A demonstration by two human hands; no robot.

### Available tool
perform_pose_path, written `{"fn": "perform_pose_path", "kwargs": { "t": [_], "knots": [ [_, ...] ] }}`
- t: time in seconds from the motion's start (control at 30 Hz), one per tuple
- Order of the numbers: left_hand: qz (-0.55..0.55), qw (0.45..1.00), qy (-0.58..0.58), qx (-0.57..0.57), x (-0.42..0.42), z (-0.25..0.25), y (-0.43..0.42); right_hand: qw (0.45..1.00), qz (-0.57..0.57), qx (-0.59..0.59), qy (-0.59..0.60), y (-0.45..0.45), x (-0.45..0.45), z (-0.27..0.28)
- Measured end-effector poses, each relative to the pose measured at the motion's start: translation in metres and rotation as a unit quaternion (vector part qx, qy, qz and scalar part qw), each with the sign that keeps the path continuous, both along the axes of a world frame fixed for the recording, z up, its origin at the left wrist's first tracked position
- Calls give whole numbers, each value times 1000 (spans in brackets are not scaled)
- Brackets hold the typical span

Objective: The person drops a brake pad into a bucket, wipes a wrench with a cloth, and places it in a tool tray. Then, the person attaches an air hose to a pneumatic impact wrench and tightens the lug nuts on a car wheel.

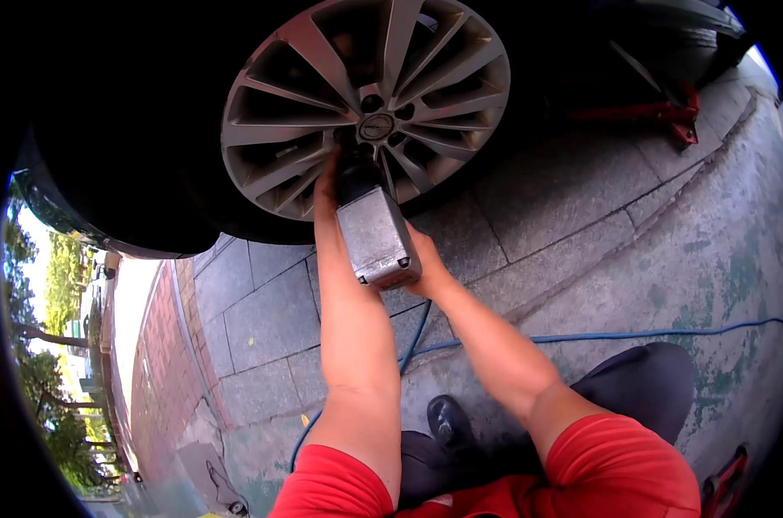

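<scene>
An impact wrench with a grey metal body points its dark nose at the lug holes beside the centre cap of a silver alloy wheel. My right hand is closed around the wrench's handle, below and to the right of the body; the body hides most of the fingers. Up at the front, my left hand holds the left side of the wrench's nose close to the wheel's hub. Shadow and the tool cover much of its fingers. The socket's exact seat on a nut is too dark to make out.
A blue hose crosses the paved ground below the wrench. Under the car at right stands a red jack. My dark boot is near the hose. Another red object lies at lower right. Trees show at far left.
</scene>
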State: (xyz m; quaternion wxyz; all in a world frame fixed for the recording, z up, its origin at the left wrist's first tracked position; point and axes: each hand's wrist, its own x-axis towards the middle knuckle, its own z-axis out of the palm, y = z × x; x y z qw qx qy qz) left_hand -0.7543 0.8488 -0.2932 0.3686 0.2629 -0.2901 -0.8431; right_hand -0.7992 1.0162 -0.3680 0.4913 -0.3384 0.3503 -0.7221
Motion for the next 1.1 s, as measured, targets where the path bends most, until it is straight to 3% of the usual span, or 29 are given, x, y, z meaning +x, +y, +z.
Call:
{"fn": "perform_pose_path", "kwargs": {
  "t": [0.03, 0.07, 0.1, 0.13, 0.2, 0.23, 0.27, 0.3, 0.33, 0.4, 0.43, 0.47, 0.53, 0.63, 0.7, 0.73, 0.8, 0.83, 0.87, 0.9, 0.97, 1.0, 1.07, 1.1],
  "knots": [
    [50, 977, -162, -126, -1, 7, -12, 999, -3, -30, 32, -6, 7, -12],
    [92, 912, -316, -244, -5, 11, -19, 996, -12, -59, 66, -10, 11, -27],
    [142, 825, -375, -399, -10, 21, -9, 953, -99, -72, 277, -15, 19, -40],
    [146, 823, -372, -403, -11, 29, -9, 859, -214, -65, 461, -19, 27, -53],
    [131, 708, -542, -432, -12, 37, -5, 876, -184, -34, 445, -22, 31, -58],
    [132, 846, -353, -376, -12, 45, 12, 881, -176, -24, 439, -20, 26, -44],
    [132, 846, -353, -376, -10, 35, 8, 936, -116, -28, 331, -13, 17, -34],
    [0, 962, -164, -218, -5, 19, 0, 975, -55, -32, 214, -8, 12, -20],
    [-129, 990, 39, -38, 5, 3, -9, 976, -53, -32, 209, -6, 15, -19],
    [-146, 988, 50, -18, -4, 20, 15, 979, -77, -68, 175, -2, 14, -17],
    [-95, 994, 48, 23, -8, 24, 25, 926, -153, -23, 345, -17, 35, -65],
    [-52, 996, 38, 62, -11, 27, 28, 933, -101, -2, 347, -22, 37, -77],
    [-29, 999, -23, 21, -19, 22, 6, 887, -216, 1, 408, -13, 44, -39],
    [36, 992, -119, -6, -17, 16, -3, 937, -121, 45, 325, -10, 35, -30],
    [-90, 985, -130, 66, -7, 29, 0, 952, -118, -7, 283, -2, 17, -8],
    [-87, 986, -129, 67, -4, 27, 9, 962, -113, -60, 241, 2, 9, 5],
    [-62, 994, 84, 12, -3, 21, 28, 950, -122, -60, 281, 2, 7, 7],
    [-104, 994, 31, -3, 1, 14, 18, 995, -46, -12, 83, -5, 12, -7],
    [-103, 994, 34, -7, 0, 6, 8, 992, 32, 38, -120, -13, 15, -20],
    [-71, 997, -20, -6, -5, 7, 6, 936, -136, -76, 315, -12, 11, -25],
    [-23, 997, -74, -4, -13, 6, 5, 868, -203, -105, 440, -12, 13, -34],
    [-24, 997, -76, -5, -15, 7, 4, 834, -214, -62, 505, -14, 15, -38],
    [9, 993, -120, -4, -18, 21, 15, 849, -205, -34, 485, -12, 21, -37],
    [20, 998, -57, -5, -18, 20, 19, 923, -157, -18, 350, -2, 16, -16]
  ]
}}
